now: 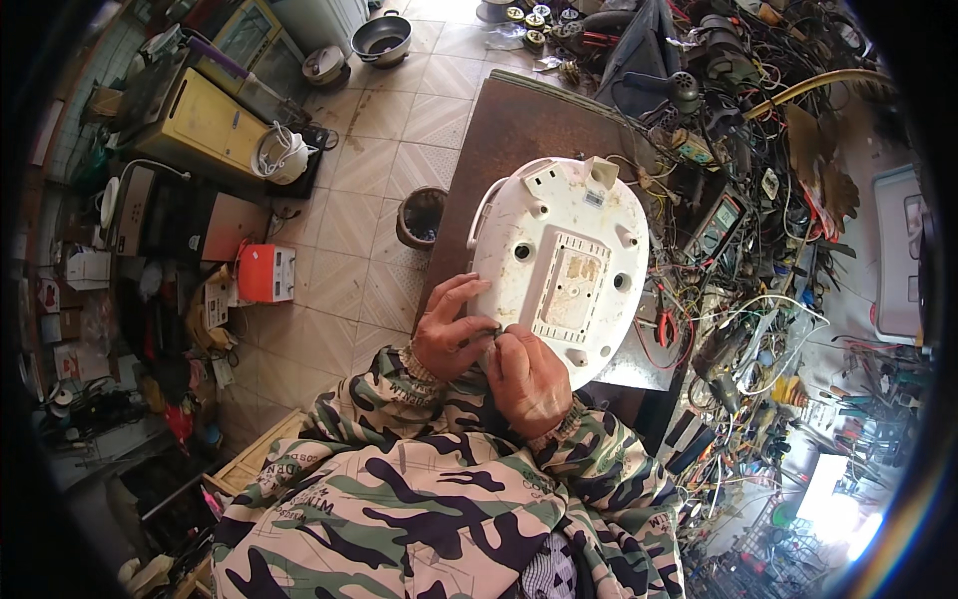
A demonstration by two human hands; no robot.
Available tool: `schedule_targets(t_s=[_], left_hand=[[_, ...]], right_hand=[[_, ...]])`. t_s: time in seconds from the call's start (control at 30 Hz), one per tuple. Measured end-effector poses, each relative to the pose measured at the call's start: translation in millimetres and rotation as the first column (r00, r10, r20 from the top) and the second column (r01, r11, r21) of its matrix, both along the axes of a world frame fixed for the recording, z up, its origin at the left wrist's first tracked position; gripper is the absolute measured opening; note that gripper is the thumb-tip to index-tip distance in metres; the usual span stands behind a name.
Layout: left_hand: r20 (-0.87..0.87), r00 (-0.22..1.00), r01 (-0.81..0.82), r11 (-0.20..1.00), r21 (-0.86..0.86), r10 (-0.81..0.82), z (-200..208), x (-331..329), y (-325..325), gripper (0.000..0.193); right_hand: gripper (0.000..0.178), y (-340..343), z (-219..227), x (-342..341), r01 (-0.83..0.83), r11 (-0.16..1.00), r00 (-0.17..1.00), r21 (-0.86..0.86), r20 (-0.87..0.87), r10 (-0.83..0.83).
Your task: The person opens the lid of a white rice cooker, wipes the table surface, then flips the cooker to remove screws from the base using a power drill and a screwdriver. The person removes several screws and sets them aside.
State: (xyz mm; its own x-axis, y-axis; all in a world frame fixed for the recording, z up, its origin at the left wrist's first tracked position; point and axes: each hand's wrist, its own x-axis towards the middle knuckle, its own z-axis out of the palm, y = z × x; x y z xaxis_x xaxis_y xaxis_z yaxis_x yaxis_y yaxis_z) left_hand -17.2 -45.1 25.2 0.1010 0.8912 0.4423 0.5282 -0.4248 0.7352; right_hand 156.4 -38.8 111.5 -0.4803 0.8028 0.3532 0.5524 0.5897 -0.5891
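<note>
A white oval appliance (pixel 506 290) lies underside up on the brown work table, stained with brown specks. Its base shows a raised vented panel (pixel 574 288), round holes and short feet. My left hand (pixel 449 329) grips the near left edge of this appliance, its fingers curled along the side. Close against it, my right hand (pixel 532 381) is closed in a pinch at the near rim. Something small and dark shows at the meeting fingertips, too hidden to name. A white carry handle (pixel 482 215) sticks out along the appliance's left side.
The brown table (pixel 504 125) reaches beyond the appliance. To its right lie tangled wires, a multimeter (pixel 717 226) and red-handled pliers (pixel 666 324). A dark bucket (pixel 422 217) stands on the tiled floor at left, with a red box (pixel 265 273) farther left and a pan (pixel 382 40) behind.
</note>
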Motion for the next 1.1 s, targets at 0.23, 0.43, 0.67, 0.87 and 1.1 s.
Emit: schedule_targets(t_s=[0.23,0.43,0.67,0.87,1.1], left_hand=[[0.008,1.0,-0.015,1.0,-0.004,0.015,1.6,1.4,0.5,0.026],[-0.001,1.0,-0.022,1.0,-0.016,0.022,2.0,1.2,0.8,0.026],[0.038,0.999,0.028,0.998,-0.061,-0.025,15.9,-3.9,6.7,0.029],[-0.105,0.994,-0.031,1.0,-0.003,0.03,37.2,-9.7,42.7,0.033],[-0.38,0.922,-0.085,0.996,-0.016,0.072,39.4,14.8,64.3,0.037]], right_hand=[[0.02,-0.6,1.3,1.1,0.035,0.994,0.997,-0.102,-0.061,-0.042],[0.027,4.6,5.5,4.3,-0.035,0.994,0.996,-0.102,-0.09,0.025],[0.021,8.2,8.3,5.5,-0.01,0.997,0.996,-0.072,0.087,0.016],[0.025,8.1,9.6,7.7,0.03,0.999,0.984,-0.014,0.175,-0.028],[0.026,7.2,10.9,6.3,0.04,0.999,0.985,-0.011,0.169,-0.037]])
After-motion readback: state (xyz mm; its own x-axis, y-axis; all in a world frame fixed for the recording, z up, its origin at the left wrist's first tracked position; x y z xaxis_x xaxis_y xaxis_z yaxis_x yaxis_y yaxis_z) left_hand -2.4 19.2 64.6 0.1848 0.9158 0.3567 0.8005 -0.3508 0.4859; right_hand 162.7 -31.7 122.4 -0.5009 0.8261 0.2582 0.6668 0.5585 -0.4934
